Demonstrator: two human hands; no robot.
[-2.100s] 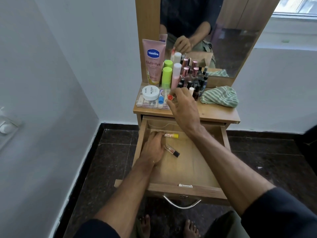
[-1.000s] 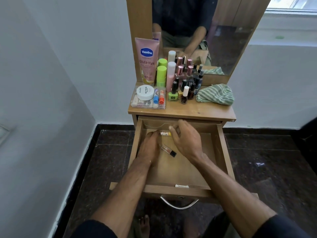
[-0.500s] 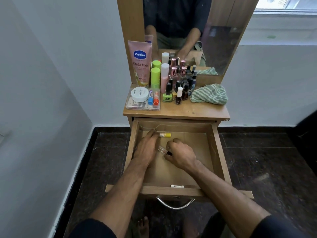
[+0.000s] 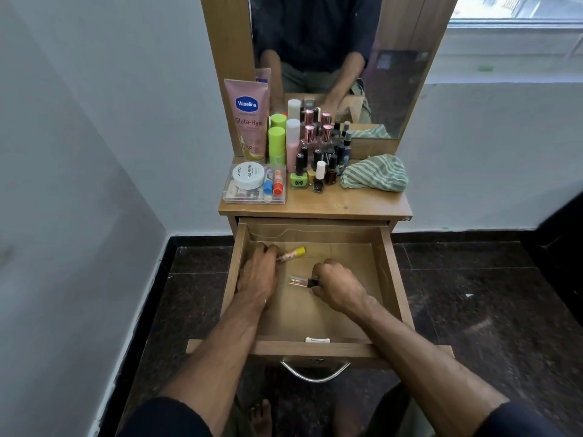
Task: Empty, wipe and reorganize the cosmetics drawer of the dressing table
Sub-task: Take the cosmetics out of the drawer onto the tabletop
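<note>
The wooden drawer (image 4: 391, 279) is pulled out below the dressing table top (image 4: 340, 205). Inside it, my left hand (image 4: 257, 272) grips the end of a yellow-capped lip balm (image 4: 293, 253) near the back left. My right hand (image 4: 336, 283) pinches the black cap of a small clear bottle (image 4: 299, 281) in the middle of the drawer. On the table top stand a pink Vaseline tube (image 4: 247, 121), green and pink bottles, several nail polishes (image 4: 318, 170), a clear tray (image 4: 252, 197) with a white jar and lip balms, and a striped cloth (image 4: 373, 173).
A mirror (image 4: 340, 58) rises behind the table top and reflects a person's arms. A white wall (image 4: 79, 152) stands close on the left. Dark tiled floor (image 4: 489, 294) surrounds the table. The drawer's metal handle (image 4: 315, 373) faces me, above my bare feet.
My right hand left the orange-capped balm in the tray, came down into the drawer and closed on the small clear bottle. My left hand stayed at the yellow-capped balm.
</note>
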